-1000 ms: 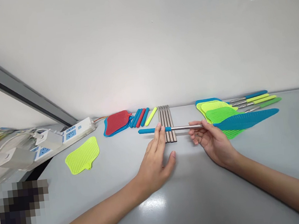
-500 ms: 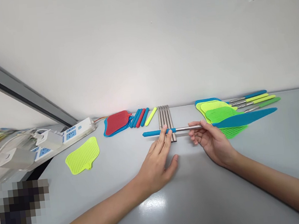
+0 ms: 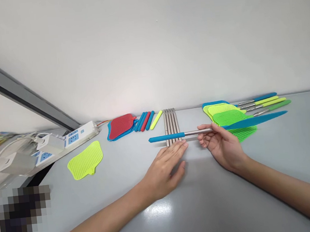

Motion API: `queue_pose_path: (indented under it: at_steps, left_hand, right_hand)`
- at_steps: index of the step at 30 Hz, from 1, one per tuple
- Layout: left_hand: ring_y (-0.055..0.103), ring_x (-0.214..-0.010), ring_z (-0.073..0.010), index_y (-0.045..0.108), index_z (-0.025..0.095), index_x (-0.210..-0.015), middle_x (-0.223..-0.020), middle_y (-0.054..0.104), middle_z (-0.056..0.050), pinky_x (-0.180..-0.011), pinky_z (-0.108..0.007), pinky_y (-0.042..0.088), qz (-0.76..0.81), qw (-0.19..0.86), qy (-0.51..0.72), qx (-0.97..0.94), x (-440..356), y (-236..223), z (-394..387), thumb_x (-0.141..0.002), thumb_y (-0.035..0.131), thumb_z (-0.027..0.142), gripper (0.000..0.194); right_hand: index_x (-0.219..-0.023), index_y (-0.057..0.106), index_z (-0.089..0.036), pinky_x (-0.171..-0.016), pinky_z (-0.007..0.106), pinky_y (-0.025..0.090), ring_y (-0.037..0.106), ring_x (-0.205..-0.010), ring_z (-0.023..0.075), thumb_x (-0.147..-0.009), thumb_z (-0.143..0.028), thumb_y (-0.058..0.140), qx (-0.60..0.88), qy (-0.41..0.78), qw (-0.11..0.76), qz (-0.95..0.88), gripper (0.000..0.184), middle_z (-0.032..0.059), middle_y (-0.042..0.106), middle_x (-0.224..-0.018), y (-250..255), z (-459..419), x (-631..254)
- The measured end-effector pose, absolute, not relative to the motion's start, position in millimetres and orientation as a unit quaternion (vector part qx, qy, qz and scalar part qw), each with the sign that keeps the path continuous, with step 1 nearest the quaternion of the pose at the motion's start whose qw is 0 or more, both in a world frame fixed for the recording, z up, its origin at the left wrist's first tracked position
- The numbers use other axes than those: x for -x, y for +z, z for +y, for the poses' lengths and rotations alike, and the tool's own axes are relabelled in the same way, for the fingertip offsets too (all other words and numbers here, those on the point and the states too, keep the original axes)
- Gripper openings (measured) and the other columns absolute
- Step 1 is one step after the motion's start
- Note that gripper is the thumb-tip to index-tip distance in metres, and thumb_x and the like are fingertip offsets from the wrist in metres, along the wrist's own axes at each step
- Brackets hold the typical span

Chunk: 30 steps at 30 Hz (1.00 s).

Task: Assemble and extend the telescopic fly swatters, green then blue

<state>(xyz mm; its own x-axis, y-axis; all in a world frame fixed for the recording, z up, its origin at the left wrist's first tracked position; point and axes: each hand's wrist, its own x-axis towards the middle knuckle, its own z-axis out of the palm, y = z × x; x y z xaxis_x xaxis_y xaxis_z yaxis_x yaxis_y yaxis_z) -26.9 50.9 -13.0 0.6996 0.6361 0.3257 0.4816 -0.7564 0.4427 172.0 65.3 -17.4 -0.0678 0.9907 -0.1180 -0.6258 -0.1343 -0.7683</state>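
Head view, and here's the right hand at 4 o'clock, pinching the metal shaft of a blue swatter between thumb and fingers. The swatter lies across the middle, its blue grip toward the centre, its paddle out at 3 o'clock. Down at 6 o'clock, the left hand is flattened, fingers extended, holding nothing; its fingertips sit right by the near ends of the metal rods, and whether they touch is hard to call.

That's the danger spot! The swatter has one pinch, near its paddle, and the long grip end looks unsupported: if the pinch slackens, it could dip and scatter those round rods. A careless nudge from the left fingertips might roll them out of line too.

And watch 3 o'clock: the paddle overlaps the green swatter in this view. Swing the wrist low, and it could snag that mesh and drag the pile across the worktop.
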Motion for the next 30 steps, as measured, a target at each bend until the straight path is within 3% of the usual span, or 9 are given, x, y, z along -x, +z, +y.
queue_pose_path:
  at_steps: [8,16,23,30]
  left_hand:
    - [0.048,-0.107,-0.0169,0.045,0.019,-0.120,-0.119,0.052,-0.004,-0.093,-0.030,0.037,0.403,0.316,0.291,-0.808,28.7,-8.3,55.2,-0.084,0.042,0.026,0.036]
    - [0.053,-0.096,-0.0185,0.058,0.015,-0.097,-0.102,0.060,-0.007,-0.085,-0.029,0.039,0.429,0.455,0.385,-0.678,29.6,-6.0,60.4,-0.083,0.044,0.033,0.028]
    - [0.053,-0.080,-0.0164,0.058,0.013,-0.074,-0.079,0.060,-0.005,-0.079,-0.027,0.038,0.414,0.497,0.436,-0.626,33.6,-10.6,64.1,-0.085,0.038,0.034,0.031]
    - [0.051,-0.063,-0.0134,0.060,0.012,-0.067,-0.063,0.055,-0.003,-0.066,-0.025,0.039,0.386,0.512,0.402,-0.653,36.2,-9.7,63.2,-0.085,0.040,0.033,0.034]
  right_hand:
    - [-0.077,0.067,-0.014,-0.052,0.025,0.040,0.051,-0.056,0.0141,-0.083,-0.033,0.038,0.323,0.675,0.606,-0.272,0.035,0.0071,0.058,-0.058,-18.3,64.8,-173.3]
    - [-0.075,0.067,-0.014,-0.052,0.026,0.039,0.050,-0.056,0.0148,-0.084,-0.032,0.034,0.312,0.667,0.618,-0.274,0.039,0.0077,0.058,-0.057,-17.1,63.0,-173.8]
    - [-0.067,0.065,-0.016,-0.050,0.028,0.039,0.049,-0.053,0.0147,-0.080,-0.033,0.041,0.328,0.650,0.632,-0.265,0.032,0.0049,0.055,-0.058,-15.7,63.1,-173.0]
    - [-0.060,0.064,-0.015,-0.048,0.027,0.036,0.047,-0.048,0.0129,-0.079,-0.031,0.040,0.319,0.656,0.633,-0.258,0.034,0.0040,0.054,-0.056,-14.6,63.6,-172.8]
